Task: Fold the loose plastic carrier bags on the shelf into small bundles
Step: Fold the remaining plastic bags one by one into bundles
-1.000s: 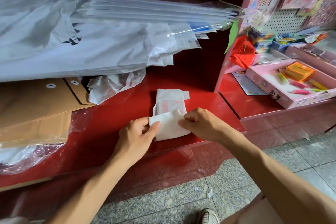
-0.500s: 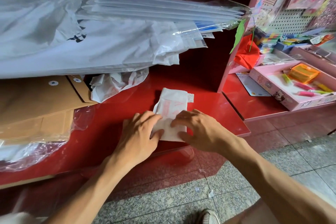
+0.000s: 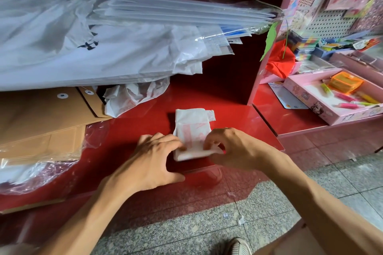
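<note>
Nearly folded down now: white carrier bag with pink print, lying flat as a narrow strip near the front edge of the red shelf, one handle tab poking out at its far right corner. Left hand spread, fingertips pressing the bag's near left edge flat. Right hand curled over the near right corner, seemingly pinching a lifted flap of it, though the exact grip hidden under the knuckles. Behind and left of the bag, a crumpled bag waiting beneath a stack of white plastic sheets, brown envelopes farther left. Likely risks: slippery film springing open once the pressing fingers lift, trapped air puffing the bundle, or the folded strip sliding off the glossy front edge under a sideways tug.
</note>
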Tool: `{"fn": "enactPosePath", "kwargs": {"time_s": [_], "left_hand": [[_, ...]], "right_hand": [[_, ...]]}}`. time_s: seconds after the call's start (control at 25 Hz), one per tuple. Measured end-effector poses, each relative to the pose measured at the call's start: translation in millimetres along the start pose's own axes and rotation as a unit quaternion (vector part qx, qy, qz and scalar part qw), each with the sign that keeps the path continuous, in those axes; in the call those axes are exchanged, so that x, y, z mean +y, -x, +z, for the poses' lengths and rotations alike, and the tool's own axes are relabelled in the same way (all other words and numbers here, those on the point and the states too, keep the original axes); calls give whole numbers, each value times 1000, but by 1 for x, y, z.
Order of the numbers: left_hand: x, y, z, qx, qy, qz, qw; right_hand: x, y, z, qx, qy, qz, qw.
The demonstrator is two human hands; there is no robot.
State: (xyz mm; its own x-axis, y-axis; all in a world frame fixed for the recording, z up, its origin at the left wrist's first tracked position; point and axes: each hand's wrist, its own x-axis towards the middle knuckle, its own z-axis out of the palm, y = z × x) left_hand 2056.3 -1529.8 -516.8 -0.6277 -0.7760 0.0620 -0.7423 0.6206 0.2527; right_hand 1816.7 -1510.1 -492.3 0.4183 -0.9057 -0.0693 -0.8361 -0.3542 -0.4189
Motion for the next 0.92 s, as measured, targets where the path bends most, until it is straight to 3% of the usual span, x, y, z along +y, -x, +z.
{"fn": "enactPosePath", "kwargs": {"time_s": [0.12,0.2,0.28,0.36,0.44,0.52,0.6,0.72,0.84,0.92], "left_hand": [[12,0,2,110,144,-82,980],[17,-4,5,134,204,-142,959],[16,-5,6,128,228,-184,948],[12,-4,9,109,185,-166,962],[10,-2,12,103,67,-113,986],[8,0,10,85,19,-74,993],[4,2,7,34,17,-45,998],[2,6,3,-28,3,-14,1000],[5,7,-2,39,104,-55,992],[2,3,0,94,177,-92,975]], "right_hand": [[2,-5,0,68,-111,44,991],[4,-10,7,106,-136,69,983],[5,-13,18,151,-106,83,979],[5,-13,24,191,18,17,981],[5,-9,24,123,97,-62,986],[5,-6,26,11,158,-63,985],[6,-5,29,11,187,-56,981],[4,-7,24,29,121,-64,990],[3,-9,16,68,-43,-78,994],[0,-14,16,126,-103,-17,986]]}}
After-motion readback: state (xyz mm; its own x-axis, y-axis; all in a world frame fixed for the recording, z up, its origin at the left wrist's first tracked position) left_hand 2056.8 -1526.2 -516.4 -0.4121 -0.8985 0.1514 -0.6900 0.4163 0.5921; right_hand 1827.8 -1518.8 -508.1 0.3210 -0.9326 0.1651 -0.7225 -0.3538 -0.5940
